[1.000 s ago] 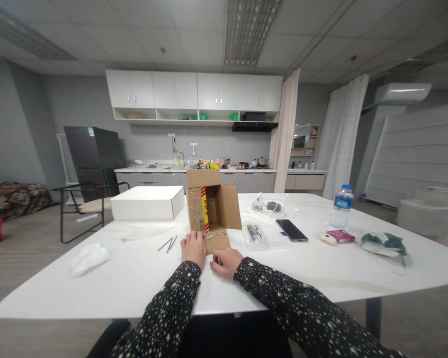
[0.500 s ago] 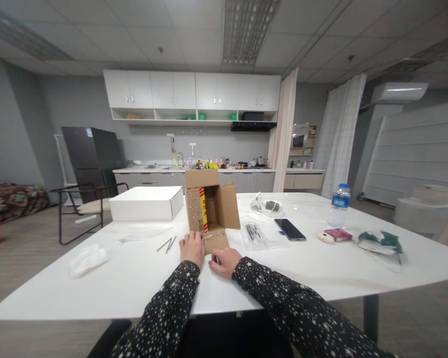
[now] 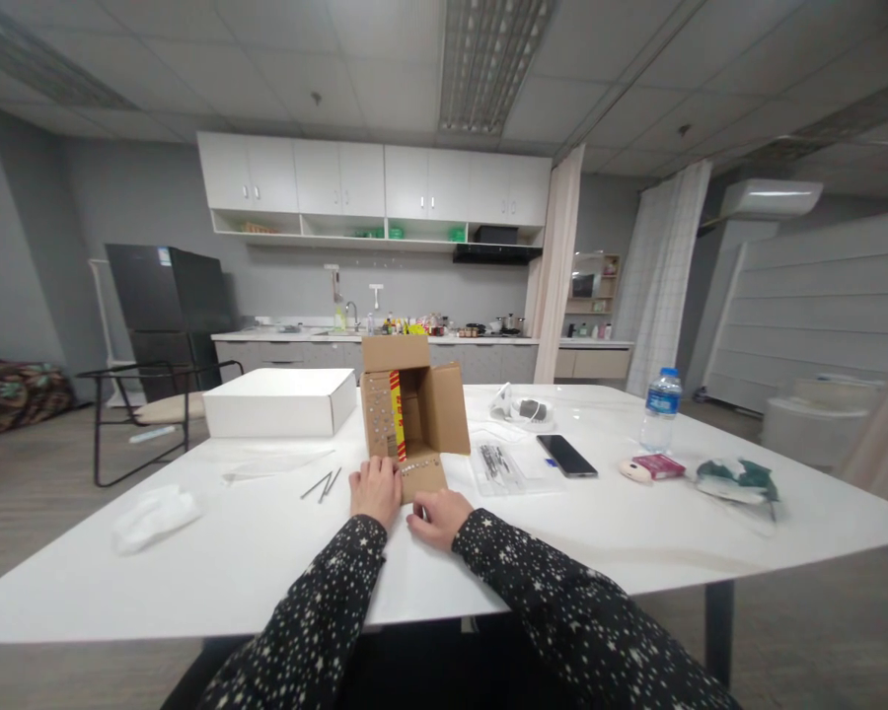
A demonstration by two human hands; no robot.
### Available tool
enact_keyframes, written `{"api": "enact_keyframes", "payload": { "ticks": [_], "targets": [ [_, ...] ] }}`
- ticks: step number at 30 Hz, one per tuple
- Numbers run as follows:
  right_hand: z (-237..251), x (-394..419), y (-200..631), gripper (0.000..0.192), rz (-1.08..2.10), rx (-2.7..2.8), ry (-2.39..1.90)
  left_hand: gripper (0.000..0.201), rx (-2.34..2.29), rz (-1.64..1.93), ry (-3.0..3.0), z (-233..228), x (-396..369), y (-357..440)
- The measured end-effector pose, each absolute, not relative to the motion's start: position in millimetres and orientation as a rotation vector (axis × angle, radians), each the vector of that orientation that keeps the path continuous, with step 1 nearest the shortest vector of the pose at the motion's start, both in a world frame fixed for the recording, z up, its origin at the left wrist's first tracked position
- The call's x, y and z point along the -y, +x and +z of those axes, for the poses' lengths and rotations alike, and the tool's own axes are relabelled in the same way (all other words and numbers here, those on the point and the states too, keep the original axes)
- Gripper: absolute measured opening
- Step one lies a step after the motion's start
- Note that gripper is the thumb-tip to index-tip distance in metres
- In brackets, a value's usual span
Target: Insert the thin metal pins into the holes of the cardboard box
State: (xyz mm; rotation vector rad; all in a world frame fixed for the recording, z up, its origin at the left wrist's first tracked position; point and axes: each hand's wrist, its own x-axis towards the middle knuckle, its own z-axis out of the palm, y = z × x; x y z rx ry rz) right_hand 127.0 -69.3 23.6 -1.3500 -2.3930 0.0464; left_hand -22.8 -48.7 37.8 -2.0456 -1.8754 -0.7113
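Note:
A small brown cardboard box (image 3: 421, 409) lies on its side on the white table (image 3: 266, 552), its opening facing me and its flaps spread. Rows of small metal pins stud the left flap and the bottom flap. My left hand (image 3: 374, 490) rests flat on the table, its fingertips touching the bottom flap's left corner. My right hand (image 3: 436, 517) lies just below the bottom flap with its fingers curled; a small metal piece seems to show at its fingertips, too small to tell. Both sleeves are black with white stars.
A white flat box (image 3: 279, 401) stands behind on the left, loose nails (image 3: 324, 484) and a crumpled tissue (image 3: 148, 515) on the left. Right of the cardboard box lie a clear plastic bag (image 3: 504, 464), a black phone (image 3: 566, 456), a water bottle (image 3: 658, 408) and a green cloth (image 3: 737, 480).
The view has shifted slightly, so everything sits a little lower and to the left. Both hands keep their places by the bottom flap.

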Motion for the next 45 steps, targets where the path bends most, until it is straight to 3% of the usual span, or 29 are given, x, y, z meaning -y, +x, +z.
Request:
{"api": "enact_keyframes", "payload": {
  "ticks": [22,45],
  "targets": [
    [23,46,130,0.019,0.144,1.776,-1.544,0.021,1.864,-0.864,-2.158,37,46,-28],
    [12,46,122,0.015,0.154,1.906,-1.576,0.011,1.772,-1.087,-2.213,43,51,-25]
  ]
}}
